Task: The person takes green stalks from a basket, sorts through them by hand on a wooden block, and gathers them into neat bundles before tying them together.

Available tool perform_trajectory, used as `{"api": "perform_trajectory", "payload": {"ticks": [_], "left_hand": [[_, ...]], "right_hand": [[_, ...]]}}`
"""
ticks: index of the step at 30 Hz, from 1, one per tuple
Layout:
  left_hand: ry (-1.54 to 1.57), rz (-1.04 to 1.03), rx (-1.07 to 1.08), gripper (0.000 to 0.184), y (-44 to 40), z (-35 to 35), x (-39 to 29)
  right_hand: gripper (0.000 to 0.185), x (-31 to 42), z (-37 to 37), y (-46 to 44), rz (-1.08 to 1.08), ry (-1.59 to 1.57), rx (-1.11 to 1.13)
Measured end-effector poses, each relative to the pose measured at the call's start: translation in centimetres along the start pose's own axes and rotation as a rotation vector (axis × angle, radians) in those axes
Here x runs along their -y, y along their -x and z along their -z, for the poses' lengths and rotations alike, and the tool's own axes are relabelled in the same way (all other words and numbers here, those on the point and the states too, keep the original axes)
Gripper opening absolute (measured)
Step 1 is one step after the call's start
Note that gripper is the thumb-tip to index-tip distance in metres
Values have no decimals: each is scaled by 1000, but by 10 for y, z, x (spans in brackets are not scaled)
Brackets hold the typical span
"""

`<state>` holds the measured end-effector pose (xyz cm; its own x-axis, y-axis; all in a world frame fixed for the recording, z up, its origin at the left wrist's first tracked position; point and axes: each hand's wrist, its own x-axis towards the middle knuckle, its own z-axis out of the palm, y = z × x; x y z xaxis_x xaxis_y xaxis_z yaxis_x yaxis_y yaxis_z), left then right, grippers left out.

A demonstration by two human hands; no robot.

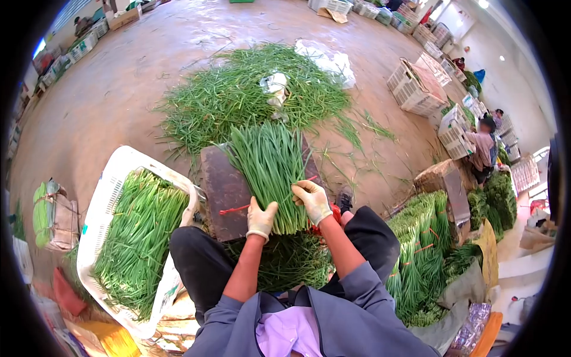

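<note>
Loose heap: from my remote seat I see a broad pile of long green stems [208,113] on the floor beyond the board, plenty of it unsorted, so I judge much remains
Stacked bundles: to the right lie green bunches [410,250], several with red bands [423,247] around them; I count these as finished, though the number is unclear to me
White crate: on the left the plastic crate [124,156] holds more stems [140,232], laid roughly alongside one another, with no band that I can make out
Dark board: the low work surface [223,172] sits in front of the person's knees
Bundle in hand: the thick green bunch [267,166] lies on this board, cut ends toward the person, gathered and fairly even but not yet bound, by my reading
Left hand: gloved hand [260,219] at the lower left edge, thumb apart from the bent fingers, touching the bunch; how firmly, I cannot tell
Right hand: gloved hand [311,199] at the right edge, fingers curled, thumb and forefinger close together; whether they pinch stems or tie, I cannot tell
Red tie: thin strip [235,210] showing at both sides of the bunch, its middle hidden, ends unjoined
</note>
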<state>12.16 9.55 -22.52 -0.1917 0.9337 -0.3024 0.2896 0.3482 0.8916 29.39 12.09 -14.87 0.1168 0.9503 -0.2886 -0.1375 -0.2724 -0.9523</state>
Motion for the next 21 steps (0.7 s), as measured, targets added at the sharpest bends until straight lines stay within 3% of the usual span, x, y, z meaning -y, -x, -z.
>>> {"api": "perform_trajectory", "payload": {"ticks": [2,6,8,10,12,14,15,16,20,21], "left_hand": [[16,84,-13,104,-6,0,-3],[-266,175,-20,112,1,4,-50],[-293,142,-52,112,-4,-4,-41],[-336,111,-79,111,-7,-8,-30],[-396,64,-108,109,-11,-12,-23],[-440,30,-149,107,-13,-16,-17],[-429,26,-150,106,-12,-15,-18],[-420,18,-149,106,-13,-14,-17],[-405,41,-111,107,-13,-10,-21],[-371,43,-104,111,-16,-9,-19]], "right_hand": [[13,-9,5,9,58,-5,18],[11,-8,-3,43,202,50,180],[10,17,-5,62,248,100,195],[9,42,-7,82,501,191,180],[10,55,-8,100,508,205,169],[11,73,-9,120,472,181,304],[12,85,-9,125,613,333,412],[12,100,-12,134,359,247,605],[14,131,-25,131,318,578,1224],[16,141,-23,117,360,611,1201]]}}
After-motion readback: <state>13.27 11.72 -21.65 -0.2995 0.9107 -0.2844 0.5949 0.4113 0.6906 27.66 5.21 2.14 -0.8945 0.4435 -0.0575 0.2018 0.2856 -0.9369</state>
